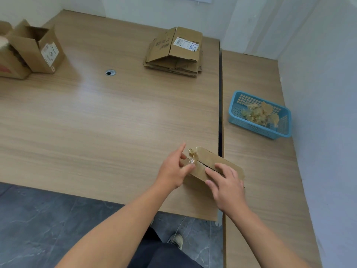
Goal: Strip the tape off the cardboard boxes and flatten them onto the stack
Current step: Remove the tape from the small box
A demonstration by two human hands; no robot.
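Note:
A small taped cardboard box (212, 160) lies near the front of the wooden table (108, 120), by the gap between two tabletops. My left hand (173, 171) pinches a strip of clear tape (191, 161) peeled up at the box's left end. My right hand (226, 182) presses flat on the box's top, fingers straight. A stack of flattened boxes (173, 53) lies at the back of the table, with a white label on the top one.
A blue plastic basket (258, 128) holding crumpled tape sits on the right tabletop near the wall. Open cardboard boxes (32, 49) stand at the far left. A round cable hole (110, 72) is in the table. The table's front edge is close to my body.

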